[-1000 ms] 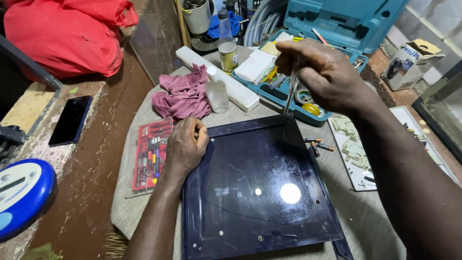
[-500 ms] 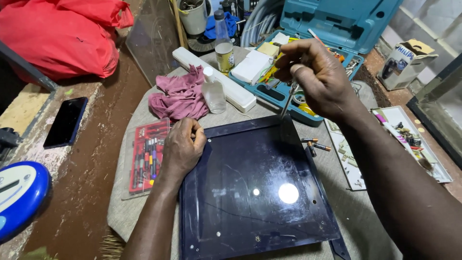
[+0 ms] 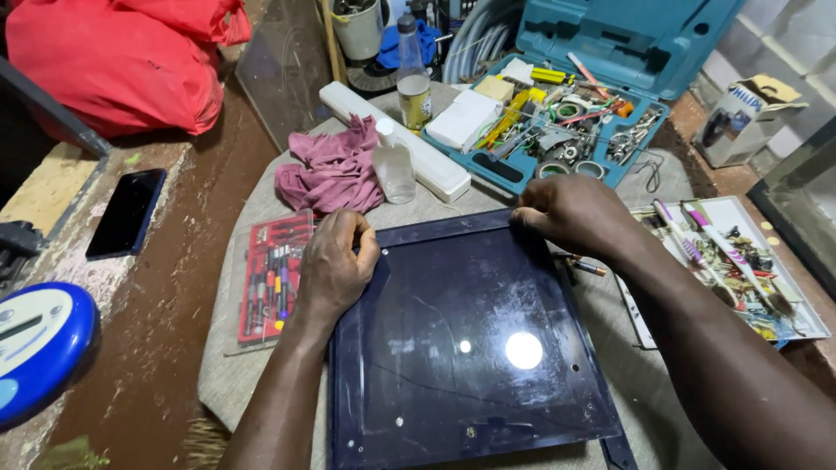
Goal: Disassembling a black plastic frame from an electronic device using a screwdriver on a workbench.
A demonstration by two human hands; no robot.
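A dark, glossy square panel (image 3: 470,348) lies flat on a cloth-covered table. My left hand (image 3: 335,265) rests on the panel's upper left corner with its fingers curled, pressing it down. My right hand (image 3: 570,213) sits low on the panel's upper right edge, fingers closed into a fist. The thin screwdriver it held a moment earlier is hidden under the fist. A small orange-tipped tool (image 3: 589,266) lies just beside that corner.
A red case of small tools (image 3: 270,278) lies left of the panel, near a pink rag (image 3: 331,170) and a clear bottle (image 3: 394,165). Behind are an open teal toolbox (image 3: 557,122) and a white tray of parts (image 3: 740,261). A phone (image 3: 126,213) lies far left.
My right hand has dropped from holding the screwdriver upright above the panel's top right corner onto that edge. My left hand has stayed on the upper left corner.
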